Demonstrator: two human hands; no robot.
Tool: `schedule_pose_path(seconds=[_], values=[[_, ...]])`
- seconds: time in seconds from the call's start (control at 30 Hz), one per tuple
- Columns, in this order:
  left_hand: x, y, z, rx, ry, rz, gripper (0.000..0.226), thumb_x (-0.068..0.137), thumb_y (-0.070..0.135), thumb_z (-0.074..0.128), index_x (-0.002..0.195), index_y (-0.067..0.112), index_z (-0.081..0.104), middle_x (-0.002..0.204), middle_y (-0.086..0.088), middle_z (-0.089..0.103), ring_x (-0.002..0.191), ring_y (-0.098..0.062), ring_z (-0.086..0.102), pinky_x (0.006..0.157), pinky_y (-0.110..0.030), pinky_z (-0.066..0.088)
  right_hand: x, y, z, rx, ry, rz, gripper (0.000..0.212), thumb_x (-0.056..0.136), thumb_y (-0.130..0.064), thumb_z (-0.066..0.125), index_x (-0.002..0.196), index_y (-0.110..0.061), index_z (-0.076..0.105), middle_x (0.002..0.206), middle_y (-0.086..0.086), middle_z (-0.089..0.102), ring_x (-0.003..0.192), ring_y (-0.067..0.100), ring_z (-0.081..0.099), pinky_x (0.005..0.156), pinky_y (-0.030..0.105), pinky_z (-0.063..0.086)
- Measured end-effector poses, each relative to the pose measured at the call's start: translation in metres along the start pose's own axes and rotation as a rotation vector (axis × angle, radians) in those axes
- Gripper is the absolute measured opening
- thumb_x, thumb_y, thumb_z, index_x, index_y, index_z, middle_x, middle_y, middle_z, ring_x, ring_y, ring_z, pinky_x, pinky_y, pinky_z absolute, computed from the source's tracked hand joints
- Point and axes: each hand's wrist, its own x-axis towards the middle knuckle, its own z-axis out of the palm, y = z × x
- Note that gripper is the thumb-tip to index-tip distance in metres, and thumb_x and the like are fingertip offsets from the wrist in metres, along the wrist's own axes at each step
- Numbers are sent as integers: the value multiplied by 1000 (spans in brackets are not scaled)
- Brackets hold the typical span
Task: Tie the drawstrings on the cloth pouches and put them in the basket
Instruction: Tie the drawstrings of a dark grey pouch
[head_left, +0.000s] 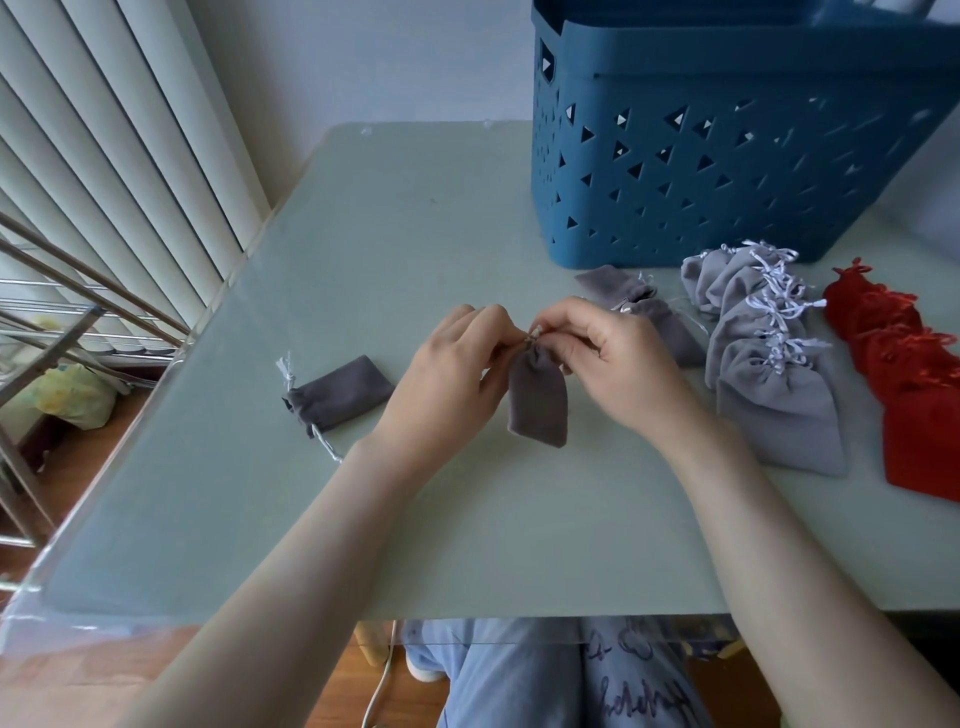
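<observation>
A small dark grey pouch (537, 397) hangs in the middle of the table, its gathered neck held up between both hands. My left hand (449, 371) pinches the drawstring at the neck from the left. My right hand (618, 358) pinches it from the right; the fingertips hide most of the string. Another dark grey pouch (340, 392) with white strings lies flat to the left. The blue perforated basket (727, 156) stands at the back right.
Two dark grey pouches (639, 306) lie just behind my right hand. A row of light grey pouches (769, 364) and a row of red pouches (904, 374) lie at the right. The pale green table (363, 234) ends at left beside a metal rack (62, 312).
</observation>
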Motion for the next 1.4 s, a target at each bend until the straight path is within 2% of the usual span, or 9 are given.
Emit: schedule_pose_path(seconds=[0.1, 0.27, 0.47, 0.57, 0.7, 0.87, 0.97, 1.13, 1.4], values=[[0, 0, 1, -10, 0, -9, 17, 87, 16, 52, 85, 1, 60, 74, 5, 49, 69, -10, 44, 61, -8, 33, 0, 2, 1, -47, 36, -43, 9, 88, -8, 57, 90, -4, 65, 75, -11, 62, 68, -10, 55, 68, 10, 44], [0, 2, 1, -8, 4, -11, 25, 90, 20, 47, 87, -1, 61, 74, -6, 57, 70, -12, 45, 61, -16, 32, 1, 1, 2, -69, 56, -66, 9, 89, -9, 56, 88, -9, 64, 76, -10, 61, 77, -1, 56, 72, 11, 40], [1, 2, 1, 47, -5, 8, 19, 86, 18, 50, 79, 1, 56, 70, -3, 55, 68, -12, 45, 59, -23, 38, 5, -4, -2, 142, -98, 173, 22, 92, -11, 58, 79, -28, 61, 71, -16, 66, 71, -1, 57, 73, 22, 43], [1, 2, 0, 1, -42, -59, 15, 86, 18, 54, 82, 3, 57, 72, 0, 57, 69, -10, 47, 60, -22, 40, 6, -4, -2, 138, -143, 223, 23, 91, -7, 59, 80, -27, 60, 71, -21, 67, 72, -6, 59, 75, 17, 44], [3, 6, -3, -165, -100, -266, 4, 88, 9, 62, 86, 7, 60, 75, 4, 65, 72, -10, 58, 64, -14, 43, 5, -5, -4, 98, -112, 241, 23, 89, -9, 61, 78, -29, 60, 73, -16, 67, 71, -6, 58, 76, 16, 44], [7, 12, -6, -316, -154, -427, 9, 89, 11, 64, 81, 14, 61, 71, 10, 65, 63, 2, 58, 64, -13, 46, 3, -8, -4, 69, -65, 220, 24, 87, -7, 62, 75, -28, 59, 72, -12, 65, 68, -6, 55, 69, 10, 40], [7, 15, -7, -372, -175, -466, 11, 89, 11, 64, 79, 16, 61, 71, 8, 66, 60, 2, 57, 61, -6, 40, 3, -9, -4, 48, -58, 212, 25, 86, -6, 62, 74, -27, 58, 70, -11, 63, 64, -5, 53, 66, 12, 40], [6, 16, -7, -334, -192, -471, 11, 89, 14, 63, 79, 13, 60, 64, 11, 62, 57, 4, 56, 57, -6, 37, 2, -11, -1, -25, -58, 151, 20, 84, -2, 61, 76, -20, 56, 67, -11, 59, 60, -4, 51, 61, 12, 39], [8, 15, -7, -322, -147, -497, 17, 87, 11, 63, 72, 14, 55, 66, 6, 65, 64, -12, 60, 62, -19, 45, 5, -7, -1, 193, -70, 248, 21, 88, -5, 61, 77, -23, 62, 72, -11, 67, 71, 0, 60, 73, 14, 43]])
